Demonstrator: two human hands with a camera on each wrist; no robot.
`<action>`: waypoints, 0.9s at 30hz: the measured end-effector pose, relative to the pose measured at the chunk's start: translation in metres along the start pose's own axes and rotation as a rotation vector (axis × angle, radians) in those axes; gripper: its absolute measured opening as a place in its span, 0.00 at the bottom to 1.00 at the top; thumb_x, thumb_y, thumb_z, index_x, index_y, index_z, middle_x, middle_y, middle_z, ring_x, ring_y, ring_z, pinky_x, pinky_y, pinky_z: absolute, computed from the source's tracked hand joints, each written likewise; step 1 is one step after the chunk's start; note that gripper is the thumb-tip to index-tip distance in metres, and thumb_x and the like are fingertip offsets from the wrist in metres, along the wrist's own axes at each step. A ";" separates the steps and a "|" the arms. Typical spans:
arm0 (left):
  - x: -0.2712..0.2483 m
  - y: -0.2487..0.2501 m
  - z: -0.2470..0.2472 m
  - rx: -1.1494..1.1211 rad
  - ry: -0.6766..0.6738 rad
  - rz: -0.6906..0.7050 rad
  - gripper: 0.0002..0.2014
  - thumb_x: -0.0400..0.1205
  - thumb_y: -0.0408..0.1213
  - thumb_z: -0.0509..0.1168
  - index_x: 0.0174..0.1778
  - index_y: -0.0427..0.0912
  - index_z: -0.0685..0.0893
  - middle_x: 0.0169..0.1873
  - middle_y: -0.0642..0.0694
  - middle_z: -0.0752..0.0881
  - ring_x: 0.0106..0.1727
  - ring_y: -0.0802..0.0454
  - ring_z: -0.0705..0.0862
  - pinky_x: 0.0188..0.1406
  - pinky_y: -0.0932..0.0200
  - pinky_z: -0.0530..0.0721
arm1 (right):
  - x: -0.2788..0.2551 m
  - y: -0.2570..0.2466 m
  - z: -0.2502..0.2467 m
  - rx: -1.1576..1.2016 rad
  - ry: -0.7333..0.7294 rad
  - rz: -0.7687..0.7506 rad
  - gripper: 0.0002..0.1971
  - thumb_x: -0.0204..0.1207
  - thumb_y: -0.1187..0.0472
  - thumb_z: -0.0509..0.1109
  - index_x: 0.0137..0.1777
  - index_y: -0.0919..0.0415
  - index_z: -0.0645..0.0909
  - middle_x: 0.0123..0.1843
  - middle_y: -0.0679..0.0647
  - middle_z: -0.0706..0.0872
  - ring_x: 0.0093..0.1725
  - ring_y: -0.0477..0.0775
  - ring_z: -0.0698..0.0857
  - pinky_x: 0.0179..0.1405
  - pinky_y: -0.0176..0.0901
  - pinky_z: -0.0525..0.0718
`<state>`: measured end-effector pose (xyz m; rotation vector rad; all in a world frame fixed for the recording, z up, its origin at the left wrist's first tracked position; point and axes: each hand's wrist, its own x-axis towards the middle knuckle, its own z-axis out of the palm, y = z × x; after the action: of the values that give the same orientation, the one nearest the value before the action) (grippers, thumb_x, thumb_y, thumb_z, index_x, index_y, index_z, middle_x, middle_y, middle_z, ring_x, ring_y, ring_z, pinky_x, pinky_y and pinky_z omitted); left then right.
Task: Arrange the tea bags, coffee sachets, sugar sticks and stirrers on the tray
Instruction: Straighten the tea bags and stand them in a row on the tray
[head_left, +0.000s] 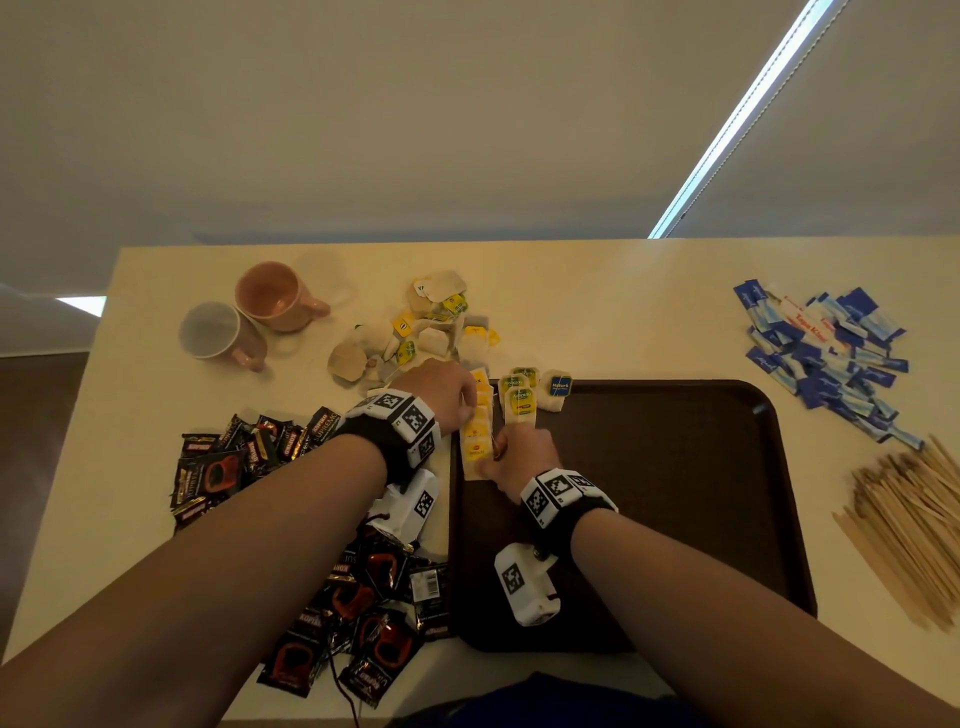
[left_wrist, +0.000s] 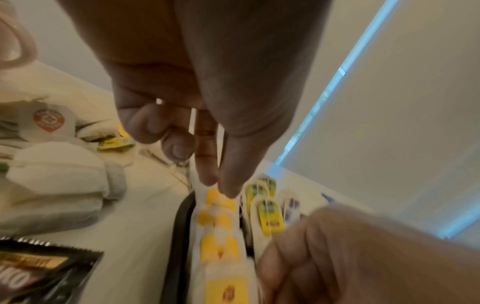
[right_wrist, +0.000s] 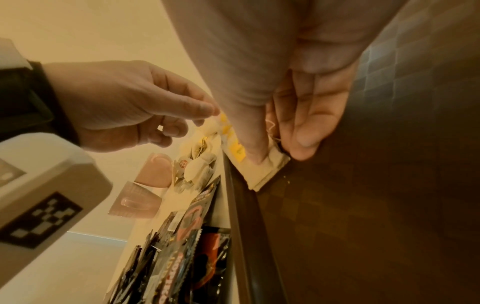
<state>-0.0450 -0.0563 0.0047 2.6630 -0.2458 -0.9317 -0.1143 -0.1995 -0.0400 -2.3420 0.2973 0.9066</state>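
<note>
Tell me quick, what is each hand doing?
Left hand: pinching the far end of the yellow tea bag row.
Right hand: thumb and fingers pinching its near end.

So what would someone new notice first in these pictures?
Probably both hands meeting at the dark brown tray's near left corner, the left hand and right hand lining up a row of yellow-tagged tea bags. Next, the heaps around it: black coffee sachets on the left, blue sugar sticks and wooden stirrers on the right.
</note>
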 end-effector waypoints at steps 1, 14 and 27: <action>-0.001 -0.003 -0.003 -0.055 0.047 -0.010 0.04 0.82 0.41 0.70 0.47 0.49 0.90 0.46 0.52 0.87 0.50 0.51 0.86 0.52 0.54 0.85 | 0.000 0.001 -0.002 -0.008 -0.012 -0.003 0.11 0.72 0.55 0.79 0.47 0.61 0.84 0.45 0.58 0.89 0.44 0.57 0.89 0.49 0.54 0.91; 0.005 -0.094 -0.021 -0.170 0.262 -0.586 0.51 0.70 0.61 0.78 0.82 0.45 0.58 0.81 0.39 0.59 0.78 0.32 0.68 0.72 0.35 0.75 | 0.010 -0.049 -0.073 -0.049 0.179 -0.342 0.11 0.78 0.50 0.73 0.48 0.58 0.88 0.43 0.50 0.88 0.45 0.50 0.85 0.49 0.45 0.86; 0.039 -0.080 -0.008 -0.116 0.166 -0.484 0.34 0.76 0.57 0.74 0.73 0.54 0.68 0.65 0.37 0.68 0.63 0.28 0.79 0.61 0.38 0.82 | -0.003 -0.013 -0.054 -0.063 -0.002 -0.315 0.11 0.79 0.50 0.72 0.51 0.58 0.87 0.42 0.50 0.87 0.43 0.47 0.84 0.47 0.45 0.87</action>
<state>-0.0053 0.0107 -0.0392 2.7159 0.4951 -0.8114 -0.0820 -0.2216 -0.0004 -2.3566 -0.1022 0.7725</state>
